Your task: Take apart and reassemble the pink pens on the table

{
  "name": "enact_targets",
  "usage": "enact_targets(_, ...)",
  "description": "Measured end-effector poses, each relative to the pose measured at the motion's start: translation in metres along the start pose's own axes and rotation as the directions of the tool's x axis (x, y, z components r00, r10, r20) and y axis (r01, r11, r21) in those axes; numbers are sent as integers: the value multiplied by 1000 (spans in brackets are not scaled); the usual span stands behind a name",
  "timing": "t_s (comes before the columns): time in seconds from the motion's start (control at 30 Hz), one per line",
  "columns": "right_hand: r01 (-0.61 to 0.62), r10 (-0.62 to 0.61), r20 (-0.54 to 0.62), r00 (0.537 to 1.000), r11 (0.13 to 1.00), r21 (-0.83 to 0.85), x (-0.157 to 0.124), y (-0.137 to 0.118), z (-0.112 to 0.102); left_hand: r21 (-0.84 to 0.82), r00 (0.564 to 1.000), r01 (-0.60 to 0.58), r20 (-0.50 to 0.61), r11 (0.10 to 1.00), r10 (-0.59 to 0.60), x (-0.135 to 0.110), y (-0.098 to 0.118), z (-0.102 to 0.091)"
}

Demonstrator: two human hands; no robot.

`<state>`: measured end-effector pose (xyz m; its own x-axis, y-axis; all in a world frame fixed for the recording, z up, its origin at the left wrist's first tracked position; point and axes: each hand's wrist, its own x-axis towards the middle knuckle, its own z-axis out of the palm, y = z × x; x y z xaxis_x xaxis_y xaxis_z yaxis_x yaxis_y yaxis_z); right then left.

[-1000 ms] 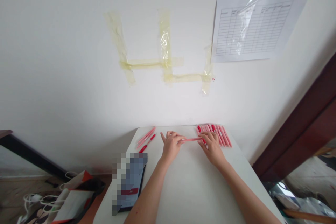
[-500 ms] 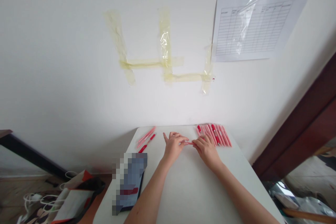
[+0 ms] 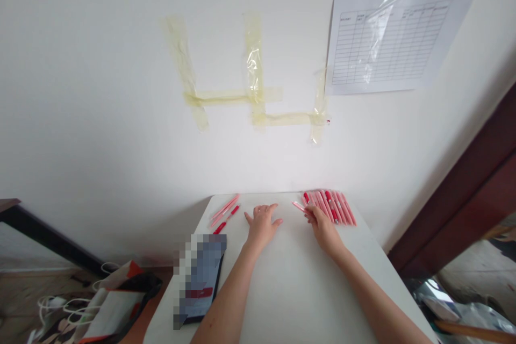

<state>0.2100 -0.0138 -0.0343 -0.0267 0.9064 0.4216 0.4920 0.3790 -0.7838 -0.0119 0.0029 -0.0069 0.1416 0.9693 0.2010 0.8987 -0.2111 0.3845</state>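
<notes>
My left hand (image 3: pixel 262 227) lies flat and open on the white table (image 3: pixel 290 290), holding nothing. My right hand (image 3: pixel 322 229) pinches a slim pink pen (image 3: pixel 299 206) between its fingers, just in front of a tight row of pink-and-red pens (image 3: pixel 332 207) lying side by side at the far right of the table. Its fingers overlap the row's near left end. A small loose group of similar pens (image 3: pixel 224 214) lies at the far left, beyond my left hand.
A dark tablet (image 3: pixel 199 279), pixelated over most of its surface, lies at the table's left edge. A taped wall stands behind the far edge, with a ruled paper form (image 3: pixel 389 43) above. A bag and white cables (image 3: pixel 60 309) sit on the floor at lower left.
My hands have drawn apart. The left hand has let go of the pink pen and lies open, while the right hand has carried the pen rightward toward the row.
</notes>
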Motion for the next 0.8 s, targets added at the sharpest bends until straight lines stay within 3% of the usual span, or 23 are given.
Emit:
enact_targets(0.1,-86,95,-31,995,974,211,2,1,1,53,994,-23,103,998,18,0,-6,7)
enact_targets(0.2,-131,161,-39,986,900,417,4,0,0,104,989,-54,140,993,39,0,-9,11)
enact_targets(0.33,-237,310,-4,951,735,635,5,-5,-5,141,987,-69,154,988,46,0,-10,12)
enact_targets(0.43,-280,369,71,927,551,786,7,-10,-10,143,988,-77,147,987,56,0,-10,12)
enact_targets(0.53,-305,366,161,917,379,874,9,-11,-13,136,988,-78,144,988,58,1,-10,12)
enact_targets(0.6,-309,344,196,918,313,898,10,-10,-15,133,988,-75,146,988,55,1,-10,12)
enact_targets(0.8,-309,285,236,929,245,919,13,-12,-27,144,987,-77,152,987,55,0,-9,10)
